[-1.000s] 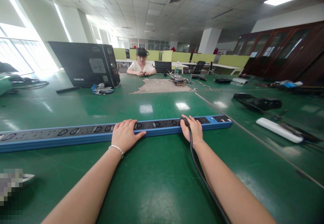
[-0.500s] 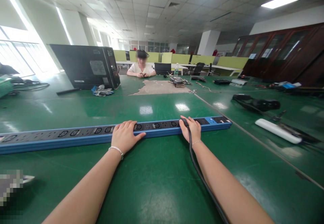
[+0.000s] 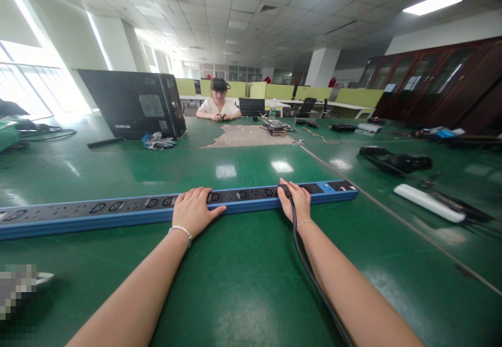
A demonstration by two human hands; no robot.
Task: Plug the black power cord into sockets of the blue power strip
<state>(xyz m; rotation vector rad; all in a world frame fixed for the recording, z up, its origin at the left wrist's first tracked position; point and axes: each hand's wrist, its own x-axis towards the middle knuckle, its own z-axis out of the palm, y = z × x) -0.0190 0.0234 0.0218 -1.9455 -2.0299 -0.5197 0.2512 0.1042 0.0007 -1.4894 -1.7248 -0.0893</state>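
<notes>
A long blue power strip (image 3: pixel 231 208) with a black row of sockets lies across the green table, running off the left edge of the view. My left hand (image 3: pixel 193 211) is laid over its middle, fingers across the top and thumb along the front side, holding it. Further right, my right hand (image 3: pixel 296 200) is closed around a black power plug (image 3: pixel 285 189) at the strip's sockets. How deep the plug sits is hidden by my fingers. From the plug a black cord (image 3: pixel 304 263) runs down along my right forearm and out at the bottom.
A black computer case (image 3: pixel 133 104) stands at the back left, with gloves (image 3: pixel 158 141) beside it. A person (image 3: pixel 218 101) sits across the table. On the right lie a white bar-shaped object (image 3: pixel 429 203) and a black object (image 3: pixel 396 160). A table seam runs diagonally there.
Almost nothing differs. Both hands keep their places on the strip and the plug, with only a very slight shift of the view.
</notes>
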